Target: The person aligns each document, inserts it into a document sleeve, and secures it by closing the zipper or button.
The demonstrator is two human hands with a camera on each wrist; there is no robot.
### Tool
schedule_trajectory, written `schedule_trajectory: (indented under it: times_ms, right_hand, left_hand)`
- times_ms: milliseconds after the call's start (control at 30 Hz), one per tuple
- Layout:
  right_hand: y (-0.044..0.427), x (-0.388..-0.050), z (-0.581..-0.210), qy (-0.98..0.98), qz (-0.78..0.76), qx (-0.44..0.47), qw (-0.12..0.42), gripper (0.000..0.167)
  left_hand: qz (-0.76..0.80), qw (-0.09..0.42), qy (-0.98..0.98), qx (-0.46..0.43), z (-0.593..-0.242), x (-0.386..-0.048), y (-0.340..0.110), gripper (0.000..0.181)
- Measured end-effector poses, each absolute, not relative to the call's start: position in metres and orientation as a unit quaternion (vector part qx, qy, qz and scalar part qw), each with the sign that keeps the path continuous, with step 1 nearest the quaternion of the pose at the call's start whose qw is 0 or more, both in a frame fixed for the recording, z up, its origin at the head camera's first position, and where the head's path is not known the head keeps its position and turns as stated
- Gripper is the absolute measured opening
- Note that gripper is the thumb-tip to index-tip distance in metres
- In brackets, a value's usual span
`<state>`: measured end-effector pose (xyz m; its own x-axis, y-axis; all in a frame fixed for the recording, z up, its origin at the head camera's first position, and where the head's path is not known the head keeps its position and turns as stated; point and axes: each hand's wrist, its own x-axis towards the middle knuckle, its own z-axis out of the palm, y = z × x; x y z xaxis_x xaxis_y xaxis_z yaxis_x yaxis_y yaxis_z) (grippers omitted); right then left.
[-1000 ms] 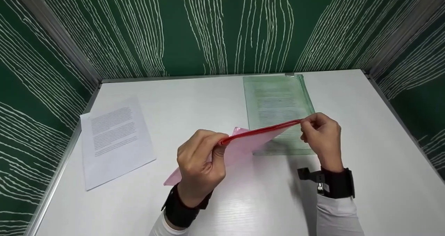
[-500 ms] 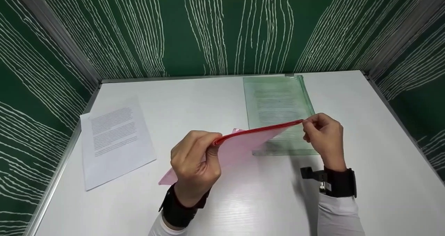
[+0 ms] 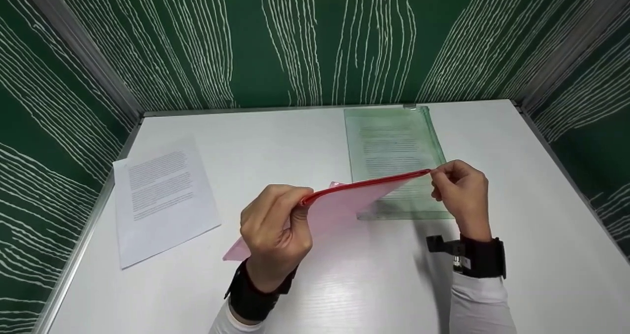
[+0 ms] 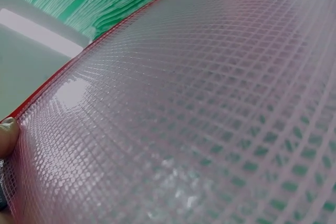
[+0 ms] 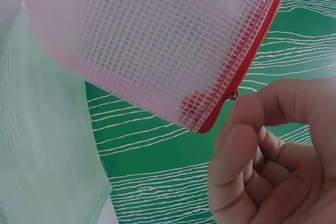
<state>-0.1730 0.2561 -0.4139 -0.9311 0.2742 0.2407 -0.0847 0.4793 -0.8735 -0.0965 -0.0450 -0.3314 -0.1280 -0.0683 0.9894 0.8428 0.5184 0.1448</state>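
A pink mesh pouch (image 3: 339, 210) with a red zipper edge is held up over the table, tilted, its zipper edge on top. My left hand (image 3: 276, 235) grips the left end of that edge; the left wrist view shows the mesh (image 4: 184, 98) filling most of the picture, with a thumb (image 4: 7, 137) at its side. At the other end, my right hand (image 3: 463, 196) pinches at the zipper's corner. In the right wrist view the thumb and index finger of the hand (image 5: 278, 150) meet beside a small metal zipper pull (image 5: 232, 96).
White printed paper (image 3: 165, 201) lies at the left of the white table (image 3: 266, 142). A green pouch (image 3: 393, 147) with a printed sheet visible through it lies at the back right, partly behind the pink one. Green walls (image 3: 325, 39) with white lines stand around the table.
My left hand has shifted slightly left with its end of the pink pouch, and my right hand slightly right. Both keep their hold. The paper and green pouch have stayed put.
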Motion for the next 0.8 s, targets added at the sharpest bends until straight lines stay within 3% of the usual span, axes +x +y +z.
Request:
schedule_trajectory:
  times_ms: [800]
  right_hand:
    - [0.2606,-0.1747,-0.4159,-0.839,0.514,-0.085,0.159,0.008]
  left_hand:
    - [-0.394,0.597,-0.636,-0.291,-0.329,-0.0957,-0.0485,0.005]
